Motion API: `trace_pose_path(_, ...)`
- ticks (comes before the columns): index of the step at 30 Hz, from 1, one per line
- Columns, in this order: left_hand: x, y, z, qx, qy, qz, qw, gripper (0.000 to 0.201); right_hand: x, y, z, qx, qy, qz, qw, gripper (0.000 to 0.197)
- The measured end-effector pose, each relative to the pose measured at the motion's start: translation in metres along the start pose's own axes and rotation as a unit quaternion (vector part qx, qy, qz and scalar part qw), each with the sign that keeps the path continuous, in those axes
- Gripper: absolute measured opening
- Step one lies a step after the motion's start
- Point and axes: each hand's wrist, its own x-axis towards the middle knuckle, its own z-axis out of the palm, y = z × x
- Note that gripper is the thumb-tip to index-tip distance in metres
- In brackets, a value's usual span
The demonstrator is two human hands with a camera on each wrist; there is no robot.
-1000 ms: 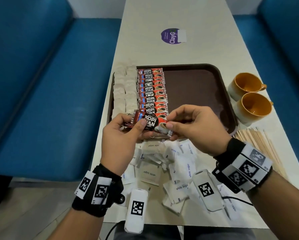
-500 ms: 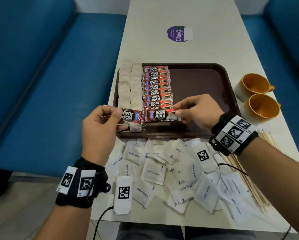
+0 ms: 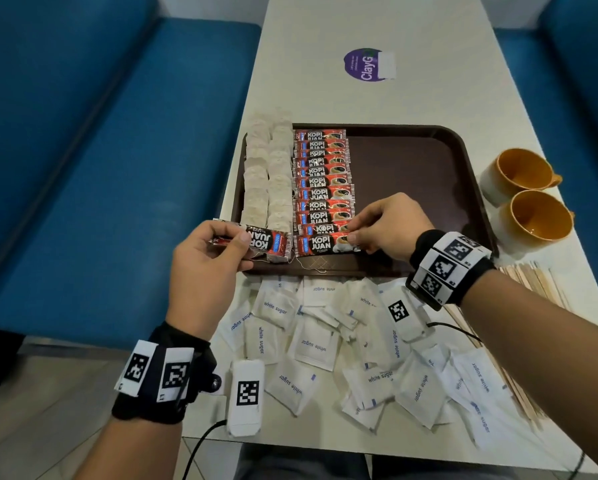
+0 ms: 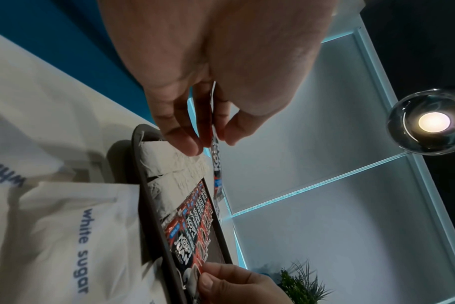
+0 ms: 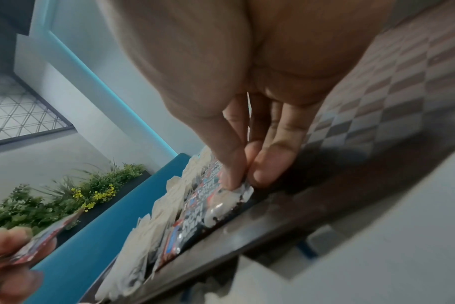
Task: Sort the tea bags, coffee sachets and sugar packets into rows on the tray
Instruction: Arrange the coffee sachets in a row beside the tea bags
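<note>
A brown tray (image 3: 425, 161) holds two columns of pale tea bags (image 3: 268, 174) at its left and a column of red coffee sachets (image 3: 323, 181) beside them. My right hand (image 3: 354, 235) pinches the right end of the nearest coffee sachet (image 3: 325, 244), which lies at the near end of that column; thumb and fingertips (image 5: 268, 166) pinch it in the right wrist view. My left hand (image 3: 235, 239) pinches another coffee sachet (image 3: 266, 241) over the tray's near left corner, edge-on (image 4: 216, 156) in the left wrist view. White sugar packets (image 3: 311, 344) lie heaped on the table in front of the tray.
Two orange cups (image 3: 529, 199) stand right of the tray. Wooden stirrers (image 3: 536, 282) lie by my right forearm. A purple sticker (image 3: 366, 65) is farther along the white table (image 3: 325, 26). Blue benches (image 3: 100, 168) flank both sides. The tray's right half is bare.
Both hands moved apart from a shared hold near the tray's front. My right hand carried one sachet down onto the near end of the coffee column; my left hand kept the other, drawn left.
</note>
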Motion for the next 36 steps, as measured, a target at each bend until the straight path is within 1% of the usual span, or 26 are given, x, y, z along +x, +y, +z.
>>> trace_pose_path(6,0.000,-0.002,0.001,0.005,-0.008,-0.004,1.000,0.014,-0.002,-0.001,0.001,-0.008,0.009,0.001,1.000,0.015)
trace_pose_path(12,-0.003,-0.004,0.004,0.010,-0.016,-0.003,1.000,0.013,0.002,0.000,0.000,-0.026,0.061,-0.020,0.998,0.033)
trace_pose_path(17,-0.004,-0.004,0.004,0.009,-0.021,-0.007,1.000,0.013,0.003,-0.005,0.004,-0.072,0.042,-0.021,0.996,0.043)
trace_pose_path(21,-0.005,-0.004,0.003,0.013,-0.023,-0.007,1.000,0.012,0.003,-0.008,0.008,-0.099,0.033,-0.021,0.994,0.043)
trace_pose_path(25,-0.005,-0.004,0.002,0.020,-0.022,-0.009,1.000,0.013,0.000,-0.010,0.007,-0.098,0.033,-0.033,0.994,0.040)
trace_pose_path(29,-0.005,-0.003,0.002,0.024,-0.023,-0.012,0.999,0.014,-0.003,-0.013,0.005,-0.124,0.028,-0.047,0.991,0.039)
trace_pose_path(32,-0.006,-0.002,0.002,0.030,-0.022,-0.013,0.999,0.013,-0.007,-0.017,0.006,-0.138,0.034,-0.074,0.987,0.039)
trace_pose_path(34,-0.006,-0.003,0.001,0.033,-0.021,-0.017,0.999,0.013,-0.010,-0.021,0.008,-0.148,0.016,-0.100,0.984,0.033)
trace_pose_path(36,-0.006,-0.003,0.001,0.036,-0.019,-0.019,0.999,0.013,-0.013,-0.025,0.011,-0.167,-0.020,-0.120,0.978,0.028)
